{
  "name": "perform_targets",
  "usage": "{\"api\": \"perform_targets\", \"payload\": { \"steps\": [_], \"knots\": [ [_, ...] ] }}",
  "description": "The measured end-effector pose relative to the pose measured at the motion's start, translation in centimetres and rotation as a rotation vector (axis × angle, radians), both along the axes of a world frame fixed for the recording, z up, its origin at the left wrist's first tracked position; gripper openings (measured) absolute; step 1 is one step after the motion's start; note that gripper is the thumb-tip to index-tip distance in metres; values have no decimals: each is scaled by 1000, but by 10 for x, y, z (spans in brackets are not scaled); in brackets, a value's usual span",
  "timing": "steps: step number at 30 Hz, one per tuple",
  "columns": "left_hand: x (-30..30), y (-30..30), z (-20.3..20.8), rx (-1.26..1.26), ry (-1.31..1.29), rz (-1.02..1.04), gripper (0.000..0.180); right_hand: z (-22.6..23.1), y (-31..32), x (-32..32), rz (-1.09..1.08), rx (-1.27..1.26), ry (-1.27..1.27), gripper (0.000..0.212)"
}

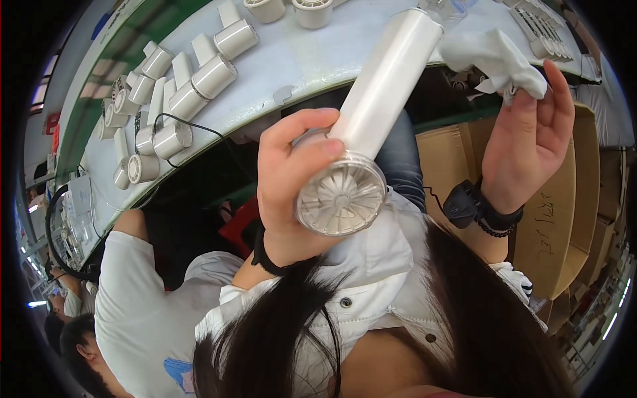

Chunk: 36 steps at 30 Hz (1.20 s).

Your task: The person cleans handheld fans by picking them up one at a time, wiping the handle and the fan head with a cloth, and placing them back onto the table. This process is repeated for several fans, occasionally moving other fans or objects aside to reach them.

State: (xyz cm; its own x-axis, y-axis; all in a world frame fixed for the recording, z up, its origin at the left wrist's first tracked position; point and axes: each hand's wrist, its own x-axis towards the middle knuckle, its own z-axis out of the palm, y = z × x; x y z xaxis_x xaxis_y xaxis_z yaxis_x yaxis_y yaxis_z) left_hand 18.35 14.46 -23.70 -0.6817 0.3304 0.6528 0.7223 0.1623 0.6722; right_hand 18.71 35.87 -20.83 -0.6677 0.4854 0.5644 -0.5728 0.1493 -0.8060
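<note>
My left hand (285, 179) is wrapped round the round end of a white handheld device (385, 83). That end has a clear, ribbed, fan-like cover facing me. The device's long, straight body slants up and to the right over the table's edge. Off to the right, my right hand (531, 139) pinches a white cloth (497, 60) between thumb and fingers. The cloth stretches left from my fingertips toward the far end of the device. Whether the two touch is hard to tell.
Several similar white devices (215, 76) lie on the white table (298, 60) at the left, with a black cable (199, 126) near them. More stand at the back. An open cardboard box (551, 219) is on the right. A person in a white shirt (133, 285) sits at my left.
</note>
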Motion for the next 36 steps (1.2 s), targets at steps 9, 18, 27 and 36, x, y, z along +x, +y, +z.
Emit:
{"api": "perform_targets", "payload": {
  "steps": [9,18,27,36],
  "knots": [
    [10,9,-12,35,94,77,44,-1,-17,5,230,515,-7,24],
    [-6,17,-5,-118,346,79,46,-9,-19,21,255,541,-56,25],
    [-8,13,-14,-224,463,99,41,-12,9,-17,102,-330,-9,20],
    [-7,14,-22,-253,471,154,42,-5,1,16,200,621,-56,30]
  ]
}}
